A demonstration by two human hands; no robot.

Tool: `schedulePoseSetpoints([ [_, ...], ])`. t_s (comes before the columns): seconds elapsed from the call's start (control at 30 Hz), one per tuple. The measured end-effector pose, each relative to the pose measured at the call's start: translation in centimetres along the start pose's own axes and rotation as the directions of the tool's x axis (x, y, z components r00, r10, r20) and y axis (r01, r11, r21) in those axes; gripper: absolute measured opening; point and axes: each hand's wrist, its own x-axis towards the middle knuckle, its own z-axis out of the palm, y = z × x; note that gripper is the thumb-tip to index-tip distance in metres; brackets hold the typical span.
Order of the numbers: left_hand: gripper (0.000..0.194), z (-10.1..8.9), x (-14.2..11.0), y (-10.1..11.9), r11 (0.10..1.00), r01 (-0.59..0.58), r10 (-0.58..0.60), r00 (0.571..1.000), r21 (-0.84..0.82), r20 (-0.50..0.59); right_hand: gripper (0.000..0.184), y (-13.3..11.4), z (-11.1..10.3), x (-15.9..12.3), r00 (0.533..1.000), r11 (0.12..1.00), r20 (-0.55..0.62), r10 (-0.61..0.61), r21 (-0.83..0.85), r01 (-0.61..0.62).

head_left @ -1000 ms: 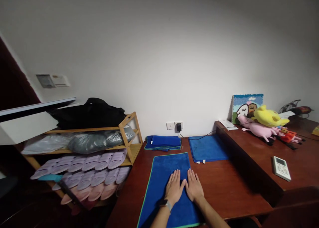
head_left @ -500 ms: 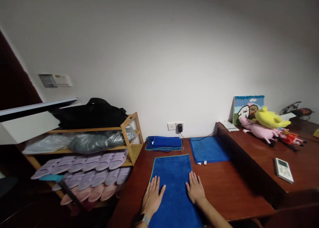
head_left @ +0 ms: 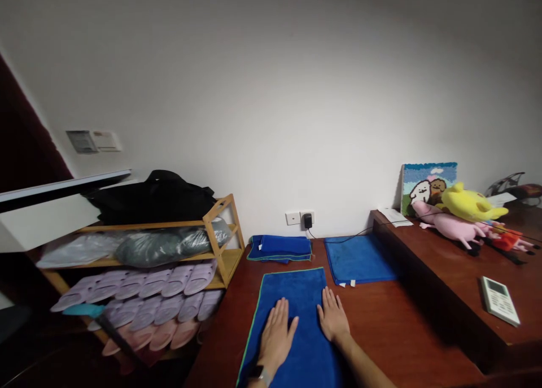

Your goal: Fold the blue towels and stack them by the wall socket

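Observation:
A blue towel with a green edge (head_left: 298, 286) lies spread lengthwise on the red-brown wooden table (head_left: 381, 320) in front of me. My left hand (head_left: 277, 334) rests flat on its left half, fingers stretched out. My right hand (head_left: 333, 315) lies flat on its right edge, fingers apart, partly on the wood. Neither hand holds anything. Behind this towel, by the wall, sits a folded blue towel stack (head_left: 280, 247). Another blue towel (head_left: 359, 258) lies flat to its right.
A bamboo shoe rack (head_left: 220, 235) with several lilac slippers (head_left: 169, 283) and a black bag (head_left: 154, 196) stands left. A wall socket with a charger (head_left: 305, 219) is behind. The raised desk on the right (head_left: 444, 264) carries plush toys (head_left: 466, 213), a picture and a white remote (head_left: 499, 300).
One second ago both hands lay together mid-towel. They spread apart to the towel's edges, and now the left hand has slid back inward onto the cloth. The view shifted slightly left.

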Motion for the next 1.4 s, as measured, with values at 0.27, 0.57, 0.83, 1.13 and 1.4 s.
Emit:
schedulePoseSetpoints([
  [0.27,0.075,1.3,4.6,8.5,0.992,-0.081,0.098,0.98,-0.1,0.171,0.064,0.5,0.9,0.3,0.999,0.998,-0.006,-0.05,-0.046,0.05],
  [0.57,0.081,-1.9,2.3,-4.6,0.977,0.208,-0.213,0.965,0.05,0.151,0.068,-0.2,-0.3,-0.1,0.999,1.0,0.03,0.021,-0.006,-0.021],
  [0.83,0.081,-0.4,1.0,-8.0,0.979,0.197,-0.199,0.978,0.046,0.058,0.068,-0.7,-1.0,2.5,1.0,1.0,0.014,0.017,0.01,-0.018],
  [1.13,0.069,0.3,4.7,-1.7,0.999,-0.026,0.026,1.0,-0.022,-0.01,0.068,-0.2,-0.4,3.5,1.0,1.0,0.004,0.002,0.022,-0.002],
  [1.4,0.072,2.2,8.6,5.6,0.993,-0.069,0.083,0.985,-0.096,0.149,0.067,0.3,0.3,3.8,1.0,1.0,0.004,-0.017,0.012,0.017],
])
